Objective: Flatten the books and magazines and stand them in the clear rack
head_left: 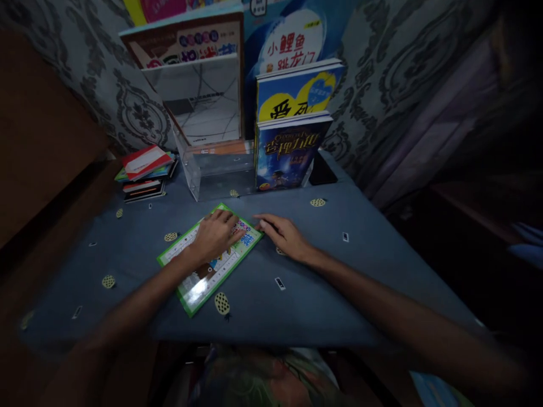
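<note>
I have the left hand [215, 233] flat on the green-edged picture book [224, 261], thumb held apart. The book lies slanted on the blue tablecloth [335, 282]. At its corner, I can't tell if the right hand [289, 237] pinches.

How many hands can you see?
2. The left hand rests on the green-edged picture book; the right hand is at the book's right corner, maybe touching it. I see no others.
</note>
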{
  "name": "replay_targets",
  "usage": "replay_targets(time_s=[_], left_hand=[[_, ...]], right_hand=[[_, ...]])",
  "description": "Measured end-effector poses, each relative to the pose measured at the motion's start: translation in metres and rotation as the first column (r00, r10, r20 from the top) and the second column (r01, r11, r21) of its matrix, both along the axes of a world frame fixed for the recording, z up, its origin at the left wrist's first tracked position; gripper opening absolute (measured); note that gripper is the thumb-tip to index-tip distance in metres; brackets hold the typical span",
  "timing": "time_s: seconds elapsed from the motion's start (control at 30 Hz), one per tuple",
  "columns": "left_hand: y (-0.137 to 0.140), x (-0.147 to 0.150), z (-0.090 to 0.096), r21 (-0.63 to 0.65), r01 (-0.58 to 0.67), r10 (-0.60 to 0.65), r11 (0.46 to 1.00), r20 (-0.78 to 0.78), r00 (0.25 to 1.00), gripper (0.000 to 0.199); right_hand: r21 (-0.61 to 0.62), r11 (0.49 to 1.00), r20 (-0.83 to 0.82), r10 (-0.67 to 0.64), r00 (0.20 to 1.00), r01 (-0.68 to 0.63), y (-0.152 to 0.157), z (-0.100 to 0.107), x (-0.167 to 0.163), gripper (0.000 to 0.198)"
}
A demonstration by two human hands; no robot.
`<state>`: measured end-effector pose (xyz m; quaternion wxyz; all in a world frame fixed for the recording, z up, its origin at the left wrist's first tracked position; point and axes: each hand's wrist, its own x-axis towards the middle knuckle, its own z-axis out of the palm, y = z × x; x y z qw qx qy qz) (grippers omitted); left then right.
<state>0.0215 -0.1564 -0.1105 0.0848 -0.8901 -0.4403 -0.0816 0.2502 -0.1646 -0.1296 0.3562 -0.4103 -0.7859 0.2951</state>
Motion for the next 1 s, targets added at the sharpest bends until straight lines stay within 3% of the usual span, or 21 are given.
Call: replay_targets(time_s=[0.17,0.47,1.0], left_hand=[[-0.03,0.022,-0.004,0.011,0.029,-0.029,1.0,0.016,0.999,0.058],[-0.044,0.04,0.014,-0.069,-0.069,0.059,0.995,-0.143,0.988,0.027],[-0.041,0.04,0.012,-0.011,0.003,-0.004,1.0,-0.09,0.996,0.023]], right_hand=[[-0.073,0.997,-0.126,0.016,0.992,-0.025,0.007,-0.005,0.004,0.04],[-0.084,0.996,-0.151,0.019,0.988,-0.032,0.006,-0.005,0.006,0.037],[-0.087,0.996,-0.191,0.015,0.982,-0.032,0.004,-0.002,0.006,0.037]])
